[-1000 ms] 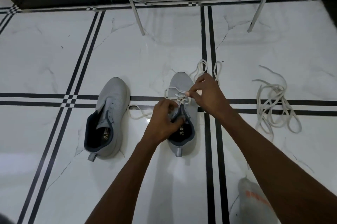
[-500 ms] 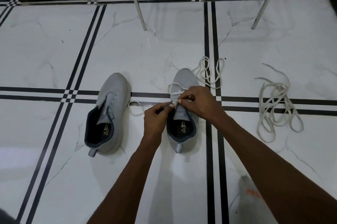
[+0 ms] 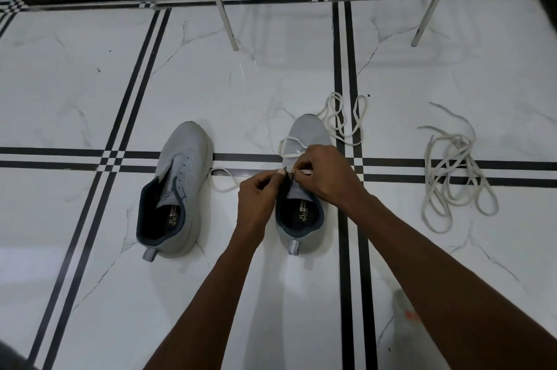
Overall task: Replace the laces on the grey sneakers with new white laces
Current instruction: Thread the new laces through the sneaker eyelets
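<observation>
The right hand (image 3: pixel 328 172) has drawn back from the toe to meet the left hand (image 3: pixel 259 198); both now pinch the white lace (image 3: pixel 289 155).

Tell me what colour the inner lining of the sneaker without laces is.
The lining of the unlaced sneaker is dark navy, seen in the head view.

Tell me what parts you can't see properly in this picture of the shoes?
All in the head view:
- Eyelets of the right shoe: covered by the left hand and right hand.
- Which hole the white lace is entering: hidden behind the fingers.
- Metal rack: its top is cut off by the picture's upper edge.
- Insole print in the left shoe: too small to read.
</observation>
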A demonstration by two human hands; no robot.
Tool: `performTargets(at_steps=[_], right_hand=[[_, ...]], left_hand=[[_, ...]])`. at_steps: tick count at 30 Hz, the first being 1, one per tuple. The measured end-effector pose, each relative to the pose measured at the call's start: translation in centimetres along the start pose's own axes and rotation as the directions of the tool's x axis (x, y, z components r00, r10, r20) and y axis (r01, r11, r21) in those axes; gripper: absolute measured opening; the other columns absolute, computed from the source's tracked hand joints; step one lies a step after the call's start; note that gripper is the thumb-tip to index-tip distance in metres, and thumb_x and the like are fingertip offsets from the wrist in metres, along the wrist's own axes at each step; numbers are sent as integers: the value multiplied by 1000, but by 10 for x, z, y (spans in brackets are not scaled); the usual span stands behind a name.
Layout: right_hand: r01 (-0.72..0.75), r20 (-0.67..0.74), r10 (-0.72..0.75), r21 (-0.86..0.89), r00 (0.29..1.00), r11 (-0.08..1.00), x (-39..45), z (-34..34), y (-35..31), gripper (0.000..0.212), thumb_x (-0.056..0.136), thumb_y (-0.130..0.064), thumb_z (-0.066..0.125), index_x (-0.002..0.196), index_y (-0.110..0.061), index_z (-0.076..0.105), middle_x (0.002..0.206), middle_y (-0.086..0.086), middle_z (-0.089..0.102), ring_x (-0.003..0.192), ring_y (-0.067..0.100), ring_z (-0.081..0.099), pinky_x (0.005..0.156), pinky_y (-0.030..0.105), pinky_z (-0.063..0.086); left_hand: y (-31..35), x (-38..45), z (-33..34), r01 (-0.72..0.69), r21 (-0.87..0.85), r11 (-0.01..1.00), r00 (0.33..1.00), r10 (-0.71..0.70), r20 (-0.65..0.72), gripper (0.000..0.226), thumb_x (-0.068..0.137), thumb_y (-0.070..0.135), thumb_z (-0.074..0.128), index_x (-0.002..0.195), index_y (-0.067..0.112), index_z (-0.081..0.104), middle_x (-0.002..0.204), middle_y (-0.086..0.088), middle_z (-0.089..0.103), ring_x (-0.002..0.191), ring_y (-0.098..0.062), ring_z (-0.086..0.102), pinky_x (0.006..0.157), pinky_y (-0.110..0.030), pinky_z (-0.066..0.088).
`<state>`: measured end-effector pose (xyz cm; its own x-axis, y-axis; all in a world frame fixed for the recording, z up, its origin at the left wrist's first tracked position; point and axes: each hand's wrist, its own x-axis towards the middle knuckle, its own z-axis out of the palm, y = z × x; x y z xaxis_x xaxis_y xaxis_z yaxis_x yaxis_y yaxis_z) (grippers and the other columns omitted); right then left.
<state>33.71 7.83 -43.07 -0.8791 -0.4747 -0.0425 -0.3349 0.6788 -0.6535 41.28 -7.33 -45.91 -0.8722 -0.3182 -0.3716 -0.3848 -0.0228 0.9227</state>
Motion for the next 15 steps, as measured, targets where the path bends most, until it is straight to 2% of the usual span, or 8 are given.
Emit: performTargets(at_steps=[4,7,9,12,15], right_hand=[[-10,-73,6,-46,997,999,-6,7,2,22,86,-34,64,79,-19,78,74,-5,62,70,14,58,61,33,49],[-38,-130,46,63,990,997,-8,13,6,14,87,-27,70,85,-19,80,80,0,71,71,9,58,66,26,48],[-68,-121,82,119,989,991,-8,15,9,9,87,-24,73,87,-20,81,82,-3,75,73,5,61,71,24,50],[-177,-148,218,251,965,952,-9,14,8,4,82,-22,80,86,-20,78,81,-6,75,74,3,67,74,24,57],[-234,-246,298,259,922,937,-13,17,5,15,78,-20,84,80,-15,69,86,-5,65,77,4,61,70,10,46]], left_hand=[[0,-1,1,-65,68,996,998,66,-24,21,98,32,67,105,18,80,95,3,79,94,-13,73,87,-31,60],[-5,0,1,-26,15,1000,999,26,-18,36,103,44,56,103,16,80,95,-4,78,97,-21,73,89,-34,60],[-8,3,-2,16,-40,999,999,-14,38,35,105,38,53,111,14,77,103,-6,77,103,-24,72,92,-34,59],[-11,10,-5,3,60,998,997,-8,72,22,100,24,64,117,14,75,108,-2,76,106,-24,71,93,-34,60],[-8,13,-1,-6,67,998,999,3,37,19,96,24,71,110,14,77,103,0,78,100,-18,73,91,-34,60]])
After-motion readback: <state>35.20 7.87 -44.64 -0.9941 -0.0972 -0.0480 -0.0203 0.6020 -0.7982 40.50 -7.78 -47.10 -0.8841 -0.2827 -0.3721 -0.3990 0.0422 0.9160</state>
